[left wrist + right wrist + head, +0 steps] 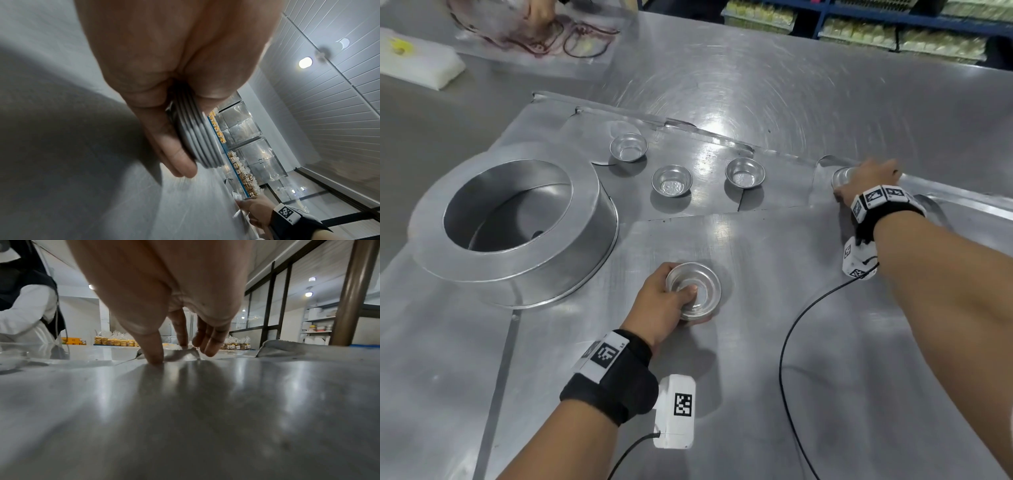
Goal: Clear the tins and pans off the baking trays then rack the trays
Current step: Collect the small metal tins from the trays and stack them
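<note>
Nested stack of small round tins (694, 291), held by the left hand (664, 301) above the near baking tray (756, 342), thumb inside, grip clenched on it. Right hand (866, 181) closes its grip around a single tin (840, 176) at the far tray's rim. Three loose tins (672, 181) and a large round cake pan (517, 219) stand on trays upon the steel surface (825, 102).

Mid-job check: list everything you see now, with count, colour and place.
Small round metal tins: three loose, silver, far side of the tray.
Stack of nested round tins: one stack, silver, in left grip.
Single small tin: one, silver, at the tray's far right rim.
Large round cake pan: one, silver, left.
Flat baking trays: grey metal, overlapping, count unclear.
White block: one, far left.
Left hand: holds the stack.
Right hand: fingers around the single tin.
</note>
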Motion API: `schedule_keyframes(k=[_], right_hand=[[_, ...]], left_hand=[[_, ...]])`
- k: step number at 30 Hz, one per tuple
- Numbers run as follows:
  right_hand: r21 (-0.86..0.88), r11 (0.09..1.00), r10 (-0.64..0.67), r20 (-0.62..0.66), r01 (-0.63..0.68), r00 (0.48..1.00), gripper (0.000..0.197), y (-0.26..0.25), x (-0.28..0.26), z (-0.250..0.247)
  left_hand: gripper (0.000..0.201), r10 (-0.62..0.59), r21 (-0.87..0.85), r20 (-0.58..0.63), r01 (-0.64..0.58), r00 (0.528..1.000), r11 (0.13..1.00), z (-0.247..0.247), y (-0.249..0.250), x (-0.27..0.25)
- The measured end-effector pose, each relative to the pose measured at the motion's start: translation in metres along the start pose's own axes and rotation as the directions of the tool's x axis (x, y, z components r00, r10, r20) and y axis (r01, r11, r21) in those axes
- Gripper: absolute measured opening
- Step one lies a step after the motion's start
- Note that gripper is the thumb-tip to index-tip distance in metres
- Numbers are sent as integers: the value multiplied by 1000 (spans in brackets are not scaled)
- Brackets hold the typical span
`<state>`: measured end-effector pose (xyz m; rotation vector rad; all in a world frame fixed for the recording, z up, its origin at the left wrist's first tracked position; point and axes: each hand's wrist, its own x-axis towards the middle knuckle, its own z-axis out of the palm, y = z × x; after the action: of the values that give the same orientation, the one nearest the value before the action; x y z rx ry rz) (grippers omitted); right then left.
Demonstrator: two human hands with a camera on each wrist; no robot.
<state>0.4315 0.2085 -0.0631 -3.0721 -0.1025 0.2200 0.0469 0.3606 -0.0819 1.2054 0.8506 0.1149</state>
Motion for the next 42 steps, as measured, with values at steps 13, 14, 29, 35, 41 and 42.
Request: schedule_keyframes(k=[13, 14, 29, 35, 41, 42], right_hand=[[216, 945, -208, -177, 244, 962, 68, -3, -28, -4], [242, 930, -233, -196, 277, 953, 68, -3, -33, -4], [698, 391, -554, -342, 600, 759, 64, -26, -214, -7], [816, 213, -636, -301, 537, 710, 58, -26, -284, 5], [851, 218, -756, -163, 479, 634, 60, -28, -310, 16], [852, 229, -774, -133, 471, 619, 57, -29, -310, 17]], left_hand=[[30, 14, 45, 11, -14, 1000, 999, 0, -2, -5], [30, 14, 49, 9, -15, 1000, 999, -1, -2, -6], [27, -78, -86, -14, 76, 997, 993, 11, 15, -32], [79, -79, -39, 86, 83, 993, 996, 3, 19, -35], [47, -43, -53, 0, 43, 999, 998, -1, 22, -43], [39, -35, -37, -10, 35, 999, 999, -3, 22, -44]])
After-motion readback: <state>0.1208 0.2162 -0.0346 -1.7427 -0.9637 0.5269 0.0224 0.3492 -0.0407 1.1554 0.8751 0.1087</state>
